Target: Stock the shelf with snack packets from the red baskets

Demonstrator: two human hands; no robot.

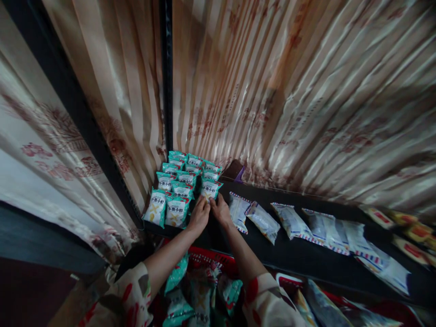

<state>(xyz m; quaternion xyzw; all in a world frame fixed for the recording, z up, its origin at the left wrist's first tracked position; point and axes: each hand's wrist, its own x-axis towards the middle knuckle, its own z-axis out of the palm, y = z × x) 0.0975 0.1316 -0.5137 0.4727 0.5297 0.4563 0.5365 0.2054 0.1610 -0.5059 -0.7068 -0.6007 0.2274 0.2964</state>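
Both my hands are closed on one teal-and-white snack bag [209,188] at the front of the right-hand column on the black shelf [262,190]. My left hand [200,214] pinches its lower left side, and my right hand [221,210] grips the lower right. Directly left of it, matching snack bags stand in rows, with one bag [177,210] at the front beside my left hand. To the right of my right hand lies a white bag with striped edges [239,210]. The held bag's bottom edge is partly hidden by my fingers.
Below my arms, a red basket [213,258] holds several more teal bags. Another red basket [288,279] with bags stands at the lower right. Several white striped-edge bags [293,221] lie along the shelf. Pleated curtains [218,91] and a black post [166,77] bound the back.
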